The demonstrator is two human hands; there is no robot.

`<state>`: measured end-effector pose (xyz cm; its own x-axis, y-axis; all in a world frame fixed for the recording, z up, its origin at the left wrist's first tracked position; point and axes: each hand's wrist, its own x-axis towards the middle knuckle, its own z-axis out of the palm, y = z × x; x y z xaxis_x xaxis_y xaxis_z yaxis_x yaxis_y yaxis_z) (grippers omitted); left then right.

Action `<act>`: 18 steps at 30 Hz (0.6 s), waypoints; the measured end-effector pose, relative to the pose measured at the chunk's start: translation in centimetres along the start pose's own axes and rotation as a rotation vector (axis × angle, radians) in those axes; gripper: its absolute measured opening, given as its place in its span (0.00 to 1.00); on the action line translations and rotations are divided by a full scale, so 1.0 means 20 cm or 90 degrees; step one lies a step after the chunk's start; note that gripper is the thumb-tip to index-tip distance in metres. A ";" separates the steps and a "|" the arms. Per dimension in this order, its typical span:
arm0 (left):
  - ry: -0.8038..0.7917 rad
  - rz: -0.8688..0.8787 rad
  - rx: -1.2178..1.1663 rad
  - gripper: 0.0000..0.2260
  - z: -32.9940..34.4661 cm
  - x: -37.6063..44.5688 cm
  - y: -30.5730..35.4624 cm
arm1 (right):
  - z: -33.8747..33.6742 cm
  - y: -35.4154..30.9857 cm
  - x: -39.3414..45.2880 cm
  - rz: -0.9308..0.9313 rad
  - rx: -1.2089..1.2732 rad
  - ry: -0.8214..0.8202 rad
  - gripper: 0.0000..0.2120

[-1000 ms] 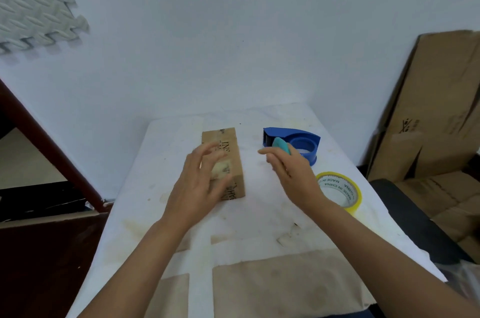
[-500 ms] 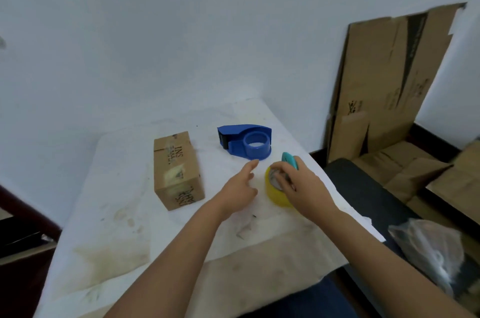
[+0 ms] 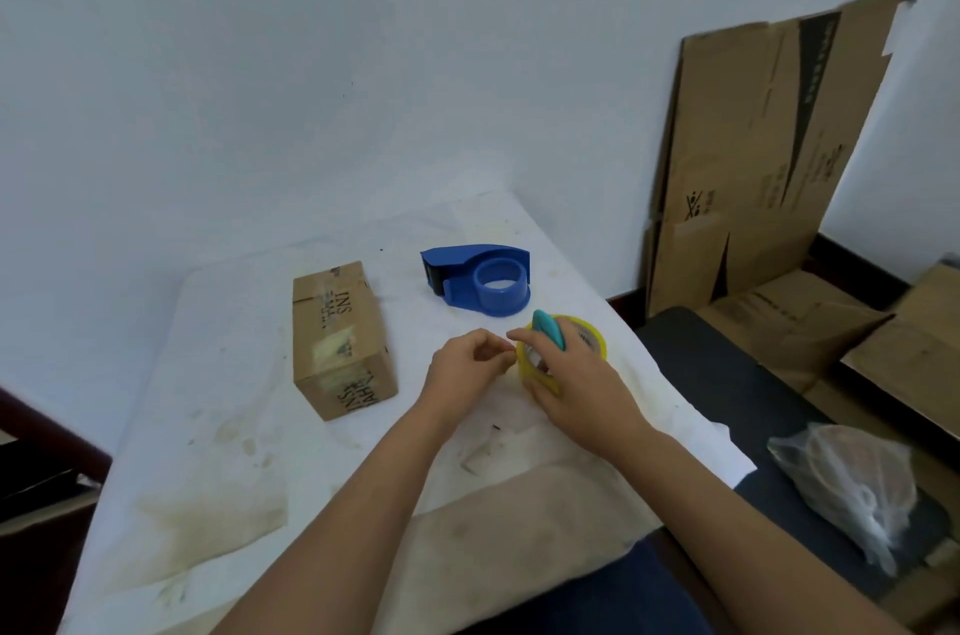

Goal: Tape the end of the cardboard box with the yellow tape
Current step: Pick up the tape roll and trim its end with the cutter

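A small brown cardboard box (image 3: 340,338) lies on the white-covered table (image 3: 218,426), left of my hands. The yellow tape roll (image 3: 589,341) stands tilted on the table at the right. My right hand (image 3: 576,385) grips the roll from above and also holds a small teal tool (image 3: 549,329) against it. My left hand (image 3: 467,364) is at the roll's left rim with its fingertips pinched together; whether they pinch the tape's end is too small to tell.
A blue tape dispenser (image 3: 480,281) sits behind the roll. Flattened cardboard sheets (image 3: 753,156) lean on the wall at the right, more lie on the floor. A clear plastic bag (image 3: 852,484) rests on a dark surface right of the table.
My left hand left the box and came across to the tape roll. My right hand closed over the roll and tipped it up on its edge. My view swung to the right.
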<state>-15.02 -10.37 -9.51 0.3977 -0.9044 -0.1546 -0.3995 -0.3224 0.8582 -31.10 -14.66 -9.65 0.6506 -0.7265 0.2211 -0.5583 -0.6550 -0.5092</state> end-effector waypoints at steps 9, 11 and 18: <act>0.168 0.167 -0.004 0.02 -0.16 -0.19 0.13 | -0.08 -0.22 0.03 0.070 0.379 0.120 0.17; 0.158 0.223 0.076 0.02 -0.22 -0.24 0.14 | -0.07 -0.28 0.03 0.091 0.435 0.095 0.15; 0.107 0.256 0.303 0.04 -0.39 -0.38 0.14 | 0.01 -0.41 0.00 0.069 0.486 -0.060 0.13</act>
<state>-12.67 -2.09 -2.16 0.2483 -0.9371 0.2454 -0.8520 -0.0907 0.5155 -26.44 -9.23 -5.72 0.6725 -0.7354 0.0835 -0.1341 -0.2320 -0.9634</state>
